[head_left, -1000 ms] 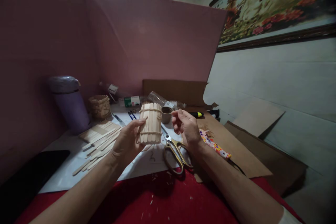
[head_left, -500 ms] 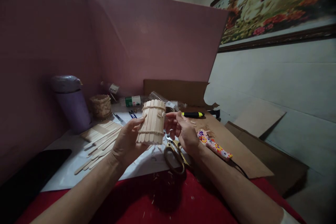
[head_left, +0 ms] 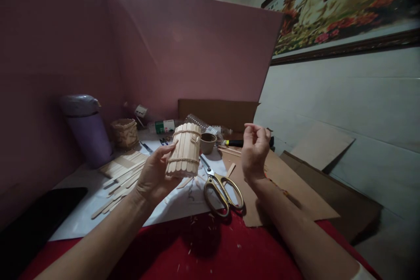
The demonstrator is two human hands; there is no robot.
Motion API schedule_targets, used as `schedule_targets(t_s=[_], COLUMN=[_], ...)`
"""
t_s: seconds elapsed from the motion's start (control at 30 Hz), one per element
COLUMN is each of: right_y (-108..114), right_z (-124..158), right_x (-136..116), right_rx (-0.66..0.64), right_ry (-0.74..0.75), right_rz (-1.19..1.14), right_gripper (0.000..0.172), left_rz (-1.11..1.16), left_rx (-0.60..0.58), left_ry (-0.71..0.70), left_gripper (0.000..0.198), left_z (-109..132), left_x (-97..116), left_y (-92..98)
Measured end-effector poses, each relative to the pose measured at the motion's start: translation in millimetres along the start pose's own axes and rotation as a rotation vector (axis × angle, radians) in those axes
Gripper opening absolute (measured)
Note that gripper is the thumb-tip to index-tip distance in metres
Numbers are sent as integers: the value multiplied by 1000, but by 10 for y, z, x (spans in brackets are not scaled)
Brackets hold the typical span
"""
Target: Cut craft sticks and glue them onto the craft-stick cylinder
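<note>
My left hand (head_left: 155,173) is closed around a cup of upright craft sticks (head_left: 183,151), tilted a little and bound with twine near top and bottom. A small loop or bow shows on its right side. My right hand (head_left: 255,146) is raised to the right, apart from the cup, with its fingers curled in; whatever they may hold is hidden. Gold-handled scissors (head_left: 225,192) lie between the hands, blades partly open. Behind the cup stands a small brown pot (head_left: 208,143). My right wrist covers most of a floral-patterned tool.
Loose craft sticks (head_left: 126,179) lie on white paper (head_left: 74,214) at left. Beyond are a purple bottle (head_left: 88,133), a textured pot (head_left: 125,133) and plastic bottles (head_left: 165,126). A cardboard sheet (head_left: 302,201) lies at right. Wood scraps dot the red cloth (head_left: 164,249).
My right hand has moved away from the cup, up and to the right, uncovering the scissors and the small brown pot. My left hand still holds the cup, shifted slightly left.
</note>
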State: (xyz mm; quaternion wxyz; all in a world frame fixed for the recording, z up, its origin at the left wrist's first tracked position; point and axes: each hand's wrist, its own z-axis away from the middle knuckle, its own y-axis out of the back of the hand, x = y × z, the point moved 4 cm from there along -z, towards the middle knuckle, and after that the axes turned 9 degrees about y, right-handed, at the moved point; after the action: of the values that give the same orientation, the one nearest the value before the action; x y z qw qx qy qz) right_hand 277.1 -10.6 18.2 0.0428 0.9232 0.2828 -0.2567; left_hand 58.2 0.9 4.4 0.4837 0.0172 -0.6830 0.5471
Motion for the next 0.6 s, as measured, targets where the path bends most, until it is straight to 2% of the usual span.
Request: schedule_targets(t_s=[0.07,0.13,0.17,0.23,0.3,0.33,0.37,0.4,0.43,0.5,0.53,0.6], right_y=[3,26,68,189,240,200,100,-41,-171,-363,-416,-435], right_z=[-27,-94,-150,-268,-316,-296,-235,-123,24,324,427,491], right_x=[-76,-95,-81,-26,15,10,-16,-72,-149,-303,-364,-385], right_rx=[-75,-135,-104,42,108,44,-120,-352,-552,-820,-871,-802], right_ry=[122,184,185,130,42,3,-42,-96,-163,-340,-413,-512], right_rz=[110,202,230,235,127,26,-118,-294,-463,-733,-830,-830], right_gripper=[20,21,25,34,37,33,28,23,23,36,37,23], left_rz=[-7,-7,-4,-2,-3,-2,0,4,8,11,12,5], left_rx=[-4,-5,-7,-13,-18,-17,-14,-5,10,47,60,60], left_ry=[-5,-14,-18,-22,-24,-26,-26,-26,-26,-26,-27,-28], left_gripper=[63,64,65,64,61,60,59,59,58,56,56,55], left_z=[0,1,1,2,4,6,9,12,16,23,26,30], left_x=[1,7,12,24,37,42,46,48,48,47,46,46], left_y=[4,6,5,3,-1,-3,-5,-5,-3,4,5,0])
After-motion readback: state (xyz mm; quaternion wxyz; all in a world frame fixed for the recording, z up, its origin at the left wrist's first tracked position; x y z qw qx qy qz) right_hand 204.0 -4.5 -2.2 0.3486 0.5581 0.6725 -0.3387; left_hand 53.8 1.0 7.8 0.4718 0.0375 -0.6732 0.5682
